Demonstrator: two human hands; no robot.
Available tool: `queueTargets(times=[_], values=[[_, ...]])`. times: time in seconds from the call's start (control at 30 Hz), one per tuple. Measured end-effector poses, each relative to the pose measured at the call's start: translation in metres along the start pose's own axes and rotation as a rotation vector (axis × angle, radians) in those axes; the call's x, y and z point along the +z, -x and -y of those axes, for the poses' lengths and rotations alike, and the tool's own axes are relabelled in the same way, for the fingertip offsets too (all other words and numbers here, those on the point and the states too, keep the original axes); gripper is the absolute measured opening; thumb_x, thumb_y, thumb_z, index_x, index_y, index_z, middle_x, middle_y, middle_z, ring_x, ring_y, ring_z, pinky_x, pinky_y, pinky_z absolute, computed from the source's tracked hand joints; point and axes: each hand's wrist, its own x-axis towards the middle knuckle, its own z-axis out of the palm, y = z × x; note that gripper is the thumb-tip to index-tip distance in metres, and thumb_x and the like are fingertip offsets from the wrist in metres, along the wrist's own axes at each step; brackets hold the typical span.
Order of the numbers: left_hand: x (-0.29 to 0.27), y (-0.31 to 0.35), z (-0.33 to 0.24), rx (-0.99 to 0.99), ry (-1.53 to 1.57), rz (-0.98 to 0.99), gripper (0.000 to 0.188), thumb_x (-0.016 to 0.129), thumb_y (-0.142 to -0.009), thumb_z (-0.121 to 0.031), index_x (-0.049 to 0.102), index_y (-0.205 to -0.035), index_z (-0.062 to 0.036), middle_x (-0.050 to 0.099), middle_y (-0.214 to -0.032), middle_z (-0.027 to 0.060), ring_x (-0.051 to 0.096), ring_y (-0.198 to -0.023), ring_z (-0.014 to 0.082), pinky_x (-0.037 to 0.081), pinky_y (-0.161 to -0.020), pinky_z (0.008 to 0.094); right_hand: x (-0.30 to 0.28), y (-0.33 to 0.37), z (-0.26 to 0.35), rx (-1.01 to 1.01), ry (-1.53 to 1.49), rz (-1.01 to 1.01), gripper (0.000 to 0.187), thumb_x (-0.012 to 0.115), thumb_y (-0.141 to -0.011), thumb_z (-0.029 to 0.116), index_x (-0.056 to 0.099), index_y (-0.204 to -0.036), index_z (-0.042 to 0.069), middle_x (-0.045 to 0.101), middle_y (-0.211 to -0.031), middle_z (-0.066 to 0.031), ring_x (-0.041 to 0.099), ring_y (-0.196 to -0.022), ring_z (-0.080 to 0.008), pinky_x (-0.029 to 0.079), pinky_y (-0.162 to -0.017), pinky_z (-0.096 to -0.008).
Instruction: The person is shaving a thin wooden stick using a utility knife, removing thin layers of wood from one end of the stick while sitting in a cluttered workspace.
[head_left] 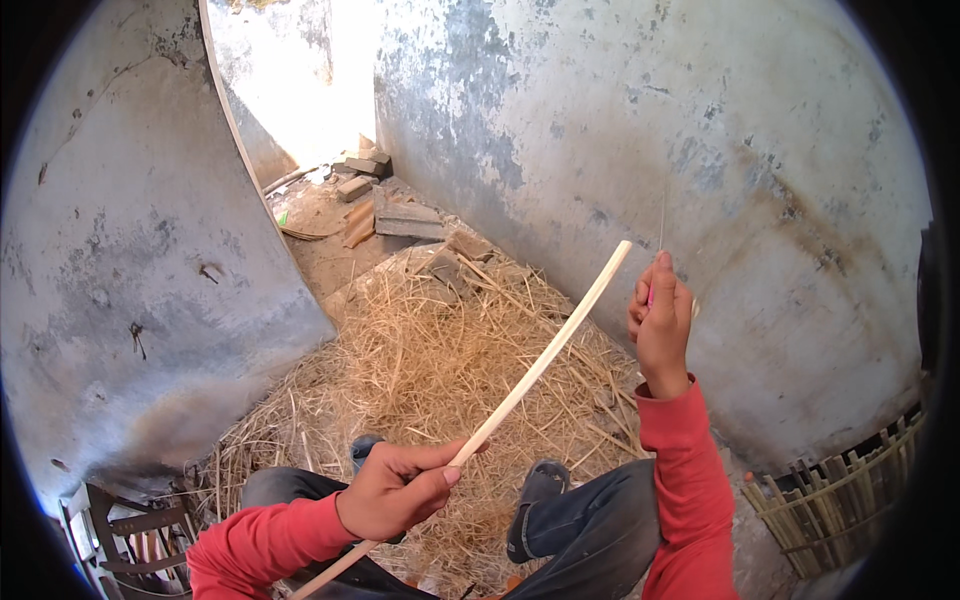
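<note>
A long pale strip [545,358], which looks like split bamboo or wood, slants up to the right across the middle. My left hand [400,488] is closed around its lower part, with thumb and forefinger pinching it. The strip's lower end runs down past my wrist toward my lap. Off the strip's upper tip, my right hand [662,318] is closed around a pink handle, mostly hidden by the fingers. From it a thin blade [662,215] points upward, seen nearly edge-on, so it looks like a knife. The blade and the strip are apart.
Straw-like shavings [420,350] cover the floor between my legs and beyond. Bricks and broken slabs [405,215] lie by the bright doorway. A slatted basket [840,500] stands at the right, a dark wooden frame [130,540] at lower left. Worn walls [600,100] close in both sides.
</note>
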Motion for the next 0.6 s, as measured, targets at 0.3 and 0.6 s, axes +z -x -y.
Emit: queueTargets(times=[0.3, 0.6], values=[[-0.001, 0.001, -0.012, 0.012, 0.01, -0.033, 0.04, 0.048, -0.102, -0.005, 0.05, -0.141, 0.0013, 0.04, -0.059, -0.0058, 0.035, -0.047, 0.0025, 0.026, -0.045, 0.0215, 0.032, 0.06, 0.022, -0.239, 0.514, 0.582, 0.042, 0.058, -0.098, 0.036, 0.062, -0.076, 0.0, 0.046, -0.052, -0.0135, 0.048, -0.043, -0.0215, 0.039, -0.044, -0.0374], [-0.012, 0.003, -0.007, 0.034, -0.1, -0.044, 0.038, 0.049, -0.102, -0.008, 0.052, -0.139, 0.0001, 0.045, -0.061, -0.0057, 0.037, -0.05, 0.0018, 0.029, -0.046, 0.0207, 0.042, 0.07, 0.006, -0.225, 0.567, 0.605, 0.044, 0.059, -0.097, 0.037, 0.062, -0.07, 0.002, 0.05, -0.051, -0.0159, 0.051, -0.042, -0.0276, 0.041, -0.045, -0.0406]])
